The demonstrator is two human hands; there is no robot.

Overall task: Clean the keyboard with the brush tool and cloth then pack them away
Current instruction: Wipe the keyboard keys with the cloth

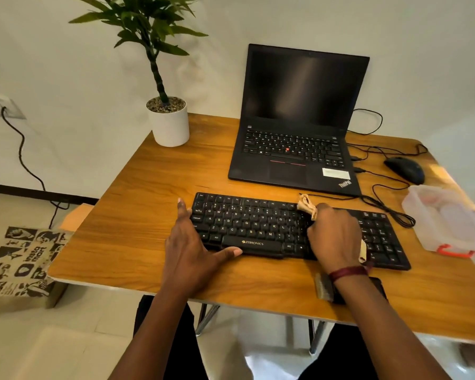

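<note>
Wood table (148, 242) w/ keyboard (252, 223), laptop (288, 157), mouse (405, 168), plant pot (170, 127), plastic box (447, 218), brush (324, 287).

Both bare forearms reach in over the near edge of the table (137, 242). The left hand (194, 242) lies flat and spread at the near left corner of the keyboard (258, 226), fingers straight and thumb stretched out to the right. The right hand (336, 237) is curled in a fist round the cloth (306, 206), knuckles up, with a dark red band (347, 272) on its wrist.
</note>
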